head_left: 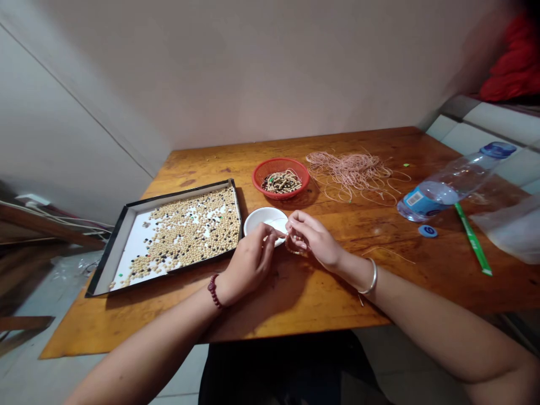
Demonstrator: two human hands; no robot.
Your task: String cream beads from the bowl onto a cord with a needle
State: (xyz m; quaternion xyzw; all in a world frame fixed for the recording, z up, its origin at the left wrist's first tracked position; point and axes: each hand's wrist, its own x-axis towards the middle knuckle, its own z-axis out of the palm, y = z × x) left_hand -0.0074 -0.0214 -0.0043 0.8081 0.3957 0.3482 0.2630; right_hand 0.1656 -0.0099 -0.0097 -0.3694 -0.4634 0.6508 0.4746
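My left hand (251, 256) is closed, thumb and fingertips pinched together in front of the white bowl (254, 218); whatever is between them is too small to make out. Close beside it, my right hand (316, 241) is closed on a bead strand (295, 251), which hangs in a short loop below the fingers. The two hands' fingertips nearly meet over the bowl's right edge. To the left lies a shallow black-edged box (134, 239) with many loose cream beads (185, 236) and scattered dark ones.
Behind the bowl stands a red basket (259, 179) with bead strands (282, 183) inside. A tangle of pink cord (350, 169) lies right of it. Farther right are a tilted plastic bottle (447, 188), a blue cap (427, 231), a green strip (472, 239) and clear plastic (512, 230).
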